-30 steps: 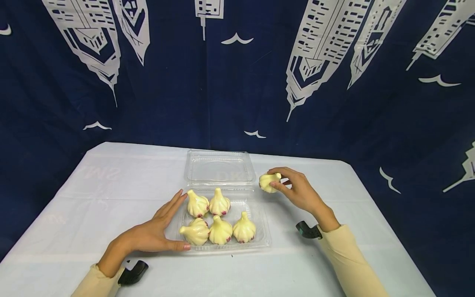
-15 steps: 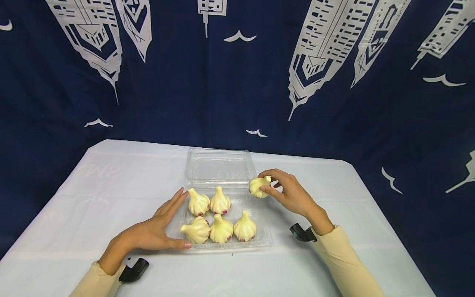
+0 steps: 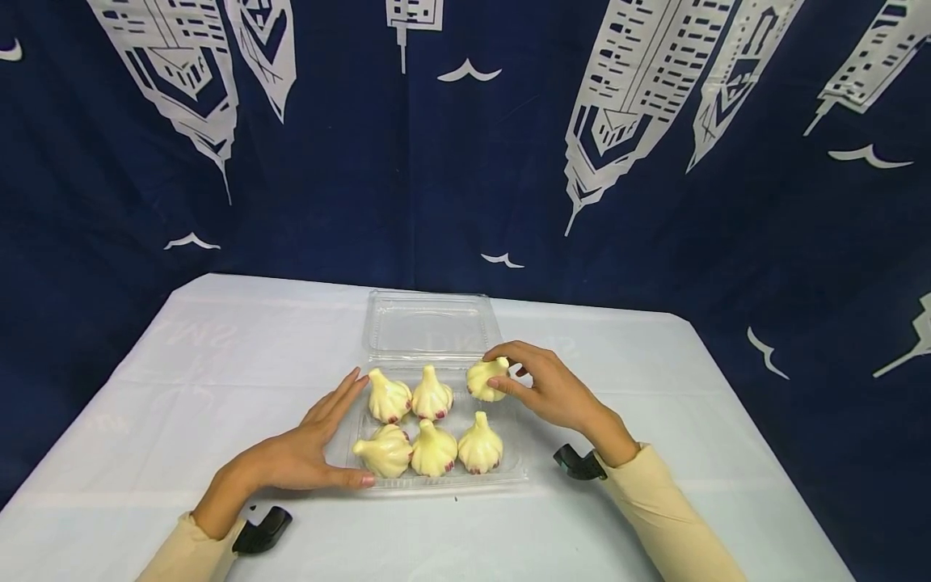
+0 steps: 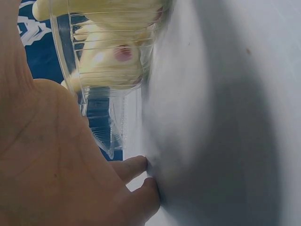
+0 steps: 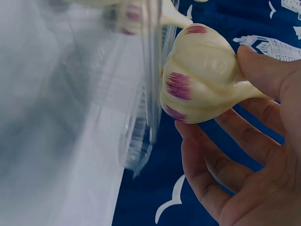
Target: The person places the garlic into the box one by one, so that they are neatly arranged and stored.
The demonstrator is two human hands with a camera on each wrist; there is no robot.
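Note:
My right hand (image 3: 547, 386) pinches a garlic bulb (image 3: 483, 380) between thumb and fingers, over the back right part of a clear plastic box (image 3: 513, 453). In the right wrist view this garlic bulb (image 5: 200, 77) shows purple streaks and stands above the box's rim. Several other pale garlic bulbs (image 3: 434, 449) sit inside, two at the back and three in front. My left hand (image 3: 301, 453) lies with straight, spread fingers along the box's left side, thumb at its front left corner. In the left wrist view the left palm (image 4: 51, 155) is beside the clear wall.
The box's transparent lid (image 3: 432, 323) lies folded back behind it. A white cloth covers the table (image 3: 596, 533). Behind the table hangs a dark blue curtain (image 3: 349, 194) with white building prints. Each wrist wears a black camera (image 3: 263, 530).
My right hand has carried the garlic bulb leftward and slightly nearer, from beside the box to over its back right part. My left hand has stayed by the box's left side.

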